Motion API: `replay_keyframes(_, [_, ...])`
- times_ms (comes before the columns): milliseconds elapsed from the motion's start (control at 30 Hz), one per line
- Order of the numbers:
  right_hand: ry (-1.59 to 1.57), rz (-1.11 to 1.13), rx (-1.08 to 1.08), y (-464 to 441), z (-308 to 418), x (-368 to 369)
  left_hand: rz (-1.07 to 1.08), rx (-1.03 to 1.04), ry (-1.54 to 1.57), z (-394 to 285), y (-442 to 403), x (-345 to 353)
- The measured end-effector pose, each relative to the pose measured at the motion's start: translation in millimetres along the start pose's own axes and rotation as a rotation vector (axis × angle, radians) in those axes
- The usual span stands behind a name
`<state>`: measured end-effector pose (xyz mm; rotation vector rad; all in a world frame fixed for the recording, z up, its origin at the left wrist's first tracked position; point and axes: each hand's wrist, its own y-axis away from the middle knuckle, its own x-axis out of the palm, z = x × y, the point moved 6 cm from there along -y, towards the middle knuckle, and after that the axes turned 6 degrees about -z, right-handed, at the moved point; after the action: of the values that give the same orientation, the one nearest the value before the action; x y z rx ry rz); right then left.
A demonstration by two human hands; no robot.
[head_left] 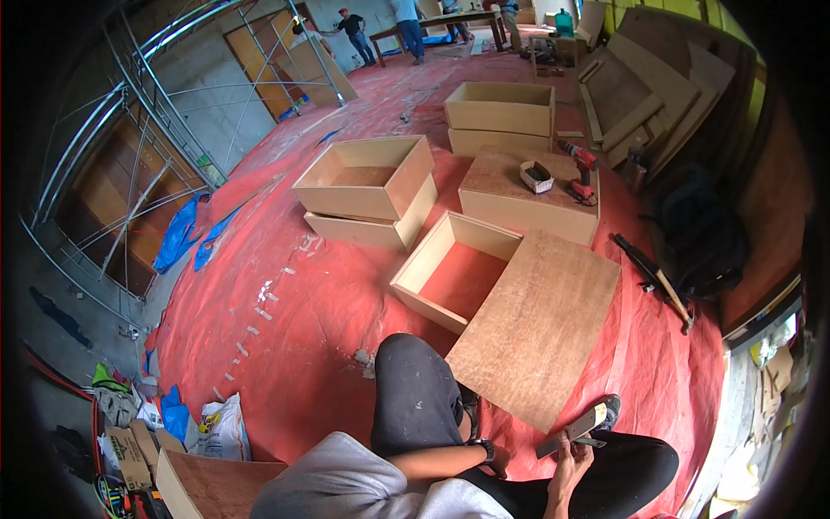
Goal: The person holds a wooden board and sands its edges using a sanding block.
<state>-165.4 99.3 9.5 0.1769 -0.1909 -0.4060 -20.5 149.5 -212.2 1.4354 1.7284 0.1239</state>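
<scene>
My right hand is closed on a small tool with a pale block-like body and a dark metal part, held over my right leg; its exact kind is unclear. My left hand rests low between my legs, past the dark wristwatch, its fingers mostly hidden. In front of me a brown plywood panel lies tilted across one side of an open wooden frame, through which the red sheet shows. The panel's near corner is close to the tool.
Stacked drawer boxes stand ahead. A red drill and a small box sit on another box. A hammer lies right. Scaffolding is left. People stand far back. Bags lie lower left.
</scene>
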Motion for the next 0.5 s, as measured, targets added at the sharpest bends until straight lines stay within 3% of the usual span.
replay_keyframes(133, [0.028,-0.013,-0.007,0.2,-0.7,-2.7,0.019,0.104,0.059,33.1,-21.0,44.5])
replay_keyframes(200, [0.011,-0.021,0.005,-0.9,2.9,-1.6,0.111,-0.059,0.169,34.4,-20.0,39.6])
replay_keyframes(267, [-0.018,-0.009,0.055,0.9,6.9,-4.0,0.252,-0.332,0.27,-3.7,18.9,-8.2])
replay_keyframes(367, [-0.185,0.017,0.136,4.6,25.8,3.3,0.287,-0.21,0.231,19.0,-10.0,27.1])
replay_keyframes(500, [-0.359,0.038,0.178,14.0,44.6,9.9,0.214,-0.202,0.214,19.0,-8.1,25.6])
